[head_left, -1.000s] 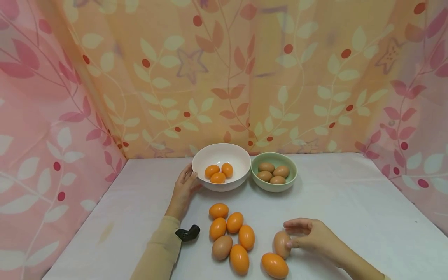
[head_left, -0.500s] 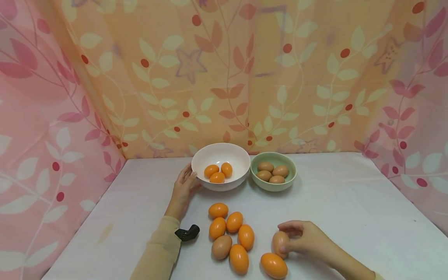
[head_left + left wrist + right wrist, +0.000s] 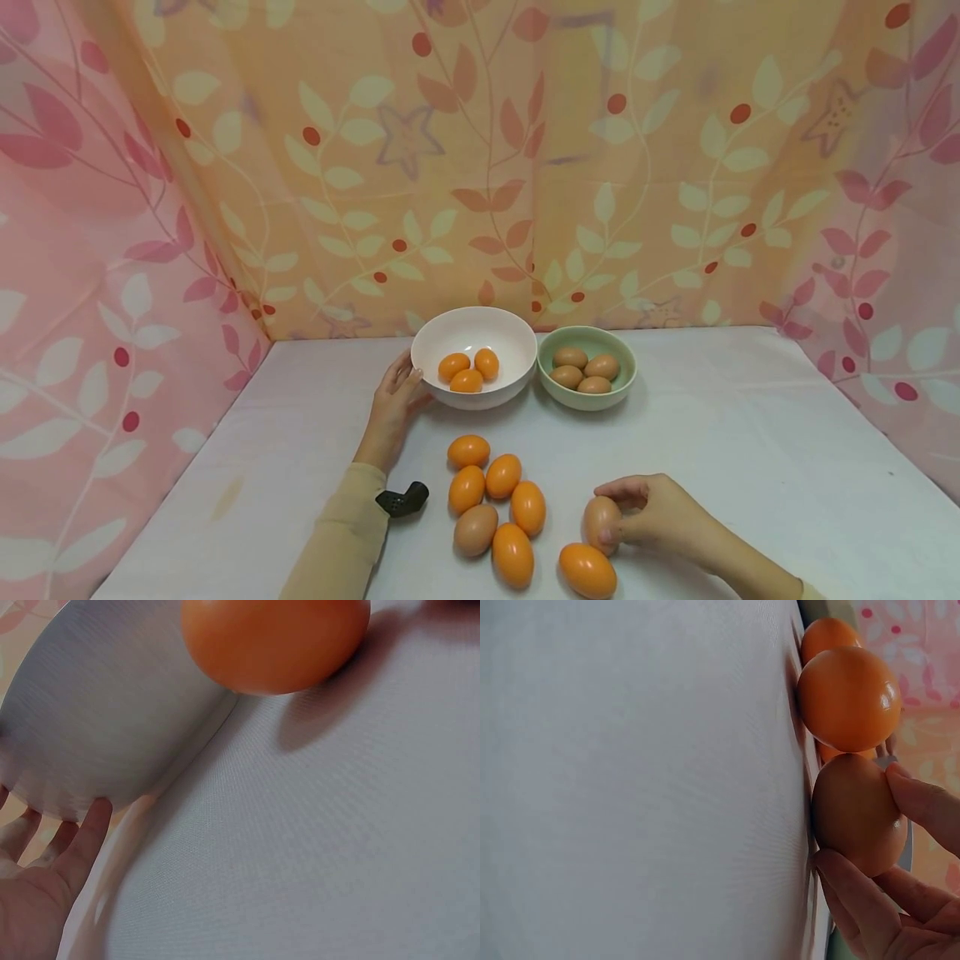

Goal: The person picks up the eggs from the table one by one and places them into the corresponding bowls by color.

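My right hand (image 3: 663, 517) pinches a brown egg (image 3: 859, 816) between thumb and fingers, low at the tabletop. Just in front of that egg lies an orange egg (image 3: 588, 571), close against it. My left hand (image 3: 392, 408) rests its extended fingers on the outer left side of a white bowl (image 3: 517, 350). Inside that bowl are three orange eggs (image 3: 467, 381). Beside it, a green bowl (image 3: 588, 402) holds several brown eggs (image 3: 602, 367). In the left wrist view, fingertips (image 3: 97, 806) touch the bowl's wall, and an orange egg (image 3: 277, 641) shows large.
Between my arms lie several orange eggs (image 3: 504, 477) in a loose group, with one brown egg (image 3: 476, 531) among them. A black device (image 3: 403, 500) sits at my left sleeve's cuff. Patterned cloth (image 3: 480, 167) stands behind the white-covered table (image 3: 750, 433).
My right hand has moved slightly left, and its fingers and thumb have closed around the brown egg. The left hand and both bowls have stayed in place.
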Demonstrator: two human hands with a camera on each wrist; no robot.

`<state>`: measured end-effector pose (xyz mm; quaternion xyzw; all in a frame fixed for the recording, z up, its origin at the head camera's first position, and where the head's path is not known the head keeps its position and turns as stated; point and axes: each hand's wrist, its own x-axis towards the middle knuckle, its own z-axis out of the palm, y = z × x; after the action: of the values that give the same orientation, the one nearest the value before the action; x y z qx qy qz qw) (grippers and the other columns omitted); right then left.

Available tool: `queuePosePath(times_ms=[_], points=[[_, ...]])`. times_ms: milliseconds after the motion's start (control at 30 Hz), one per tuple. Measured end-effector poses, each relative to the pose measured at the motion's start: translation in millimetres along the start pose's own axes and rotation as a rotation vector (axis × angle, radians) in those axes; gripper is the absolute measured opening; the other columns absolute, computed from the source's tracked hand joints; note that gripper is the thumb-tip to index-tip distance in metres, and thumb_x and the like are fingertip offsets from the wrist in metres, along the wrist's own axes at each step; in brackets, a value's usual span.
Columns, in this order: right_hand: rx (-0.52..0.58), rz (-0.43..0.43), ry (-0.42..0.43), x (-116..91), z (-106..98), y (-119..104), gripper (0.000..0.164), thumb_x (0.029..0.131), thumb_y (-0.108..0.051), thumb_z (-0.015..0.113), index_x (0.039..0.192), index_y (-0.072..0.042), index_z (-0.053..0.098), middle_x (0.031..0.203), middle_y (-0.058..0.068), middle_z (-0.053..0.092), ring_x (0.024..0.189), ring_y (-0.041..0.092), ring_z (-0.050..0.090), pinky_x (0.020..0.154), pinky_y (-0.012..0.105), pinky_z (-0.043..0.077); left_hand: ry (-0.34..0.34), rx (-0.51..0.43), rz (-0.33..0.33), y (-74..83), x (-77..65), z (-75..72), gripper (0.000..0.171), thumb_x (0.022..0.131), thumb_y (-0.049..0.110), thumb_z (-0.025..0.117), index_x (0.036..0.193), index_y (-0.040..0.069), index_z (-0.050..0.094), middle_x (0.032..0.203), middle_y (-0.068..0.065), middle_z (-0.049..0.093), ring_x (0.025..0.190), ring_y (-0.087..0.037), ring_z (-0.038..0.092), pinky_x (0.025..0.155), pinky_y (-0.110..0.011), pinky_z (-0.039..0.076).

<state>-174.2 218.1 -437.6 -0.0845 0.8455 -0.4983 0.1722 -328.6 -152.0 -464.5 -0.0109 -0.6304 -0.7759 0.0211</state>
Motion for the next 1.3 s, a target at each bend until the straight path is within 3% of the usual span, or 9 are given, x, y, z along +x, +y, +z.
queuePosePath(times_ms=[200,367,600,867,1000,1167,1300], points=[[-0.032,-0.002,0.024,4,-3,-7,0.053,0.073,-0.016,0.081,0.121,0.000,0.068,0.109,0.007,0.074,0.096,0.016,0.063,0.072,0.018,0.052,0.006,0.002,-0.010,1.4,-1.3,1.1,0.058,0.102,0.025,0.055,0.156,0.021,0.031,0.165,-0.003,0.026,0.145,-0.025,0.038,0.111,-0.048,0.044],[-0.068,-0.044,0.057,6,-10,-24,0.056,0.075,-0.027,0.084,0.123,-0.003,0.068,0.114,0.006,0.073,0.109,0.021,0.065,0.080,0.019,0.052,0.015,-0.006,-0.021,2.3,-2.2,1.2,0.057,0.102,0.024,0.055,0.155,0.023,0.033,0.164,-0.002,0.028,0.144,-0.022,0.040,0.112,-0.048,0.044],[-0.099,-0.061,0.140,16,-23,-50,0.060,0.075,-0.033,0.086,0.126,-0.006,0.067,0.118,0.006,0.072,0.120,0.028,0.062,0.088,0.031,0.055,0.012,-0.004,-0.015,2.4,-2.2,0.6,0.058,0.102,0.024,0.055,0.156,0.023,0.031,0.164,-0.002,0.027,0.145,-0.022,0.039,0.112,-0.048,0.044],[-0.124,-0.069,0.189,31,-34,-61,0.062,0.077,-0.035,0.085,0.128,-0.007,0.066,0.120,0.009,0.072,0.123,0.030,0.060,0.094,0.041,0.056,0.004,0.008,0.002,-0.4,0.8,0.0,0.059,0.102,0.024,0.055,0.156,0.019,0.032,0.165,-0.005,0.027,0.147,-0.026,0.036,0.112,-0.051,0.043],[-0.111,-0.071,0.209,40,-39,-64,0.064,0.078,-0.036,0.084,0.131,-0.004,0.064,0.122,0.011,0.071,0.119,0.027,0.062,0.094,0.040,0.056,0.015,0.027,0.003,-1.0,1.7,0.0,0.058,0.102,0.024,0.056,0.155,0.020,0.034,0.163,-0.003,0.030,0.145,-0.024,0.039,0.109,-0.049,0.046],[-0.087,-0.083,0.237,56,-47,-66,0.063,0.080,-0.033,0.082,0.130,0.000,0.063,0.120,0.014,0.071,0.107,0.021,0.065,0.088,0.031,0.058,0.020,0.036,-0.003,-1.0,1.1,-0.5,0.058,0.102,0.025,0.056,0.155,0.021,0.034,0.164,-0.003,0.030,0.145,-0.024,0.039,0.109,-0.048,0.047],[-0.108,-0.095,0.266,69,-52,-69,0.061,0.080,-0.036,0.082,0.128,-0.002,0.065,0.120,0.013,0.070,0.107,0.020,0.063,0.085,0.024,0.054,0.023,0.035,-0.012,-1.0,1.8,-0.8,0.058,0.102,0.026,0.056,0.155,0.022,0.034,0.164,-0.001,0.029,0.145,-0.023,0.039,0.109,-0.047,0.047]])
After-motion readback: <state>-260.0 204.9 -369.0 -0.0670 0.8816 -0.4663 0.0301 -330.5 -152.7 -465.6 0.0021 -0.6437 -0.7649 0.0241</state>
